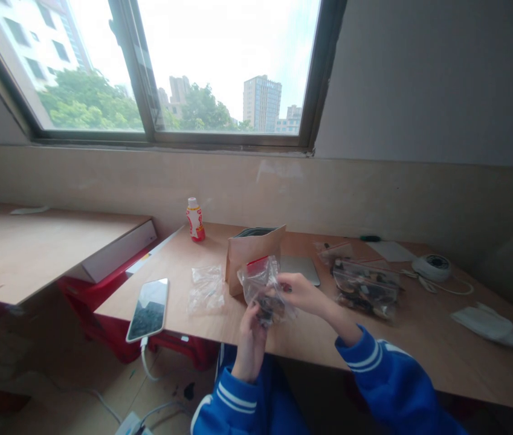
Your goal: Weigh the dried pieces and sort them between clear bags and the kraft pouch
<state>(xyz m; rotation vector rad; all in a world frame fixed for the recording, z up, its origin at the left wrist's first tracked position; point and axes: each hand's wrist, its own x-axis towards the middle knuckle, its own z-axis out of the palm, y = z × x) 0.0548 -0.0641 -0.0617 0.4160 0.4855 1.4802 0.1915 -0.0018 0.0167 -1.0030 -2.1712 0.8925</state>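
Observation:
Between my hands is a clear zip bag (256, 281) with a red seal strip at its top and small dark pieces in its lower part. My left hand (251, 338) grips its bottom left side from below. At its right side, the fingers of my right hand (299, 292) are closed on the plastic; the fingertips are partly hidden. Just behind the bag stands an upright brown paper pouch (247, 251) with an open top. To the left lies a crumpled clear plastic bag (206, 289). Right of my right hand are filled clear zip bags (367, 287) with dark pieces.
A phone (148, 311) on a white cable lies at the table's left front edge. Further back are a red-and-white bottle (195, 220) and a flat grey device (301, 270). On the right sit a round white camera (431, 267) with its cable and a white folded packet (487, 323).

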